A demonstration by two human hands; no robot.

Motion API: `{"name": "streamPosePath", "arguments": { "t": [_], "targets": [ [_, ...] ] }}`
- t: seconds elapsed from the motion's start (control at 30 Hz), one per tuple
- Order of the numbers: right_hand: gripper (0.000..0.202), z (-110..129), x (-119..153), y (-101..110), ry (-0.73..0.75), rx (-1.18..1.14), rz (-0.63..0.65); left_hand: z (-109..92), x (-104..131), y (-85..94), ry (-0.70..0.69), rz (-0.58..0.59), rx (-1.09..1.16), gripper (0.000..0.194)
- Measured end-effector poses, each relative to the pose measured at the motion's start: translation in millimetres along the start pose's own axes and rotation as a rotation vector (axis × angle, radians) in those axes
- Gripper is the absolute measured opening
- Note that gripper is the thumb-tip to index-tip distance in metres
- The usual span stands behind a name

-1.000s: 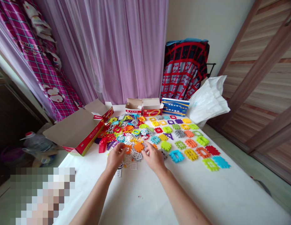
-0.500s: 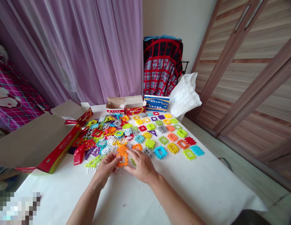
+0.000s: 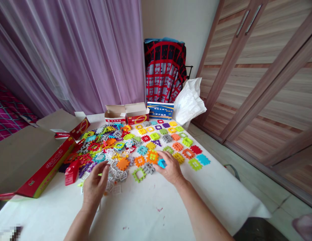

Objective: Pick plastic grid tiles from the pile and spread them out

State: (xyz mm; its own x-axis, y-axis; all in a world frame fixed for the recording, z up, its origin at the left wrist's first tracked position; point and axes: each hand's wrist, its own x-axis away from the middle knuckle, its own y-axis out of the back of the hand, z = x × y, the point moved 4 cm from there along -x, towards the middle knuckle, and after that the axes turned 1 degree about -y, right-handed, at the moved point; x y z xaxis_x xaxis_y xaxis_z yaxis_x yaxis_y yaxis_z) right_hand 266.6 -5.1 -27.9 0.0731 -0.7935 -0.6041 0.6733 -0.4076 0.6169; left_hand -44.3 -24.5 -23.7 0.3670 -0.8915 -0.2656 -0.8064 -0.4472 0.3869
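Note:
My right hand point(image 3: 171, 168) is closed on an orange toothed block point(image 3: 152, 156) with a yellow-green window, held at its right edge. Beneath that hand, a blue block point(image 3: 162, 163) shows in part. A grey window block point(image 3: 149, 168) and a green frame block point(image 3: 139, 174) lie just left of it. My left hand point(image 3: 94, 184) is at the near edge of a mixed pile of plastic building blocks point(image 3: 110, 142), fingers curved and thumb apart, with nothing visibly held. Close by are small white lattice pieces point(image 3: 119, 174) and a plain orange block point(image 3: 123, 164).
Several blocks stand in loose rows on the right, among them a light-blue one point(image 3: 203, 159). Open cartons point(image 3: 45, 177) flank the pile at left. Red boxes point(image 3: 137, 117), a blue box point(image 3: 160, 111) and a white bag point(image 3: 189, 102) line the back. A red plastic piece point(image 3: 72, 172) lies left.
My hands have parted: the right moved right with an orange block, the left moved left and let go. The view has turned slightly right.

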Motion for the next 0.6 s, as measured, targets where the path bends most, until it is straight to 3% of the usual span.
{"name": "streamPosePath", "arguments": {
  "t": [0.1, 0.2, 0.6],
  "targets": [
    [0.042, -32, 2, 6, -0.134, 0.071, -0.040, 20, 2, 18.6, -0.022, -0.130, -0.099, 0.046],
    [0.044, -46, 4, 6, -0.187, 0.127, -0.071, 31, 2, 26.0, -0.032, -0.198, -0.094, 0.044],
    [0.042, -47, 8, 7, -0.180, 0.142, -0.086, 32, -2, 18.9, 0.040, -0.149, 0.002, 0.041]
  ]
}}
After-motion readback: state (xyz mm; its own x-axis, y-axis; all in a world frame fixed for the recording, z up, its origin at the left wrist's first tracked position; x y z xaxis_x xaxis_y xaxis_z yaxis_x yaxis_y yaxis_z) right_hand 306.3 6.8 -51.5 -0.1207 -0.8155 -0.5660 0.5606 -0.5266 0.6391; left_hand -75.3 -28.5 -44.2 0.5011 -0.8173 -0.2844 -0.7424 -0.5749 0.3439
